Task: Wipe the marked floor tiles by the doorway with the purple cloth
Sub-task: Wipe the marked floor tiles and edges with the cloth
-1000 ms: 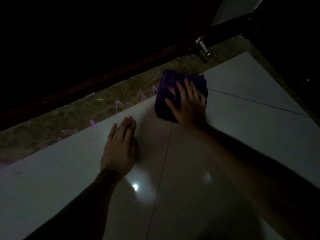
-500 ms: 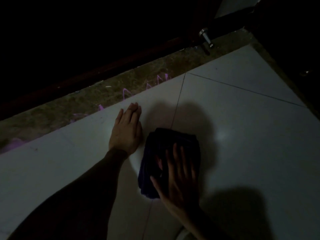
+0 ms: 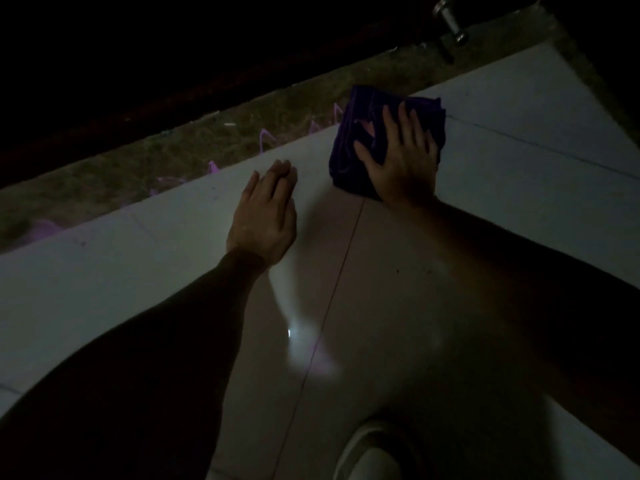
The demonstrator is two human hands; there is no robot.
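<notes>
On the glossy tiles (image 3: pixel 485 188), your right hand (image 3: pixel 401 161) is pressing one folded purple cloth (image 3: pixel 349 143), fingers spread wide. Your left hand (image 3: pixel 265 216) is lying flat, fingers together

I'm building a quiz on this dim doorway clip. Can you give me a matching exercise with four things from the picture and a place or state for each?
Things:
1. purple cloth
2. left hand
3. right hand
4. metal door stopper

Places or states:
A. flat on the bare tile, holding nothing
B. at the top right, by the dark door
C. folded, at the tile's far edge beside the threshold
D. spread on top of the cloth, pressing it

Pairs: 1-C, 2-A, 3-D, 4-B
</notes>
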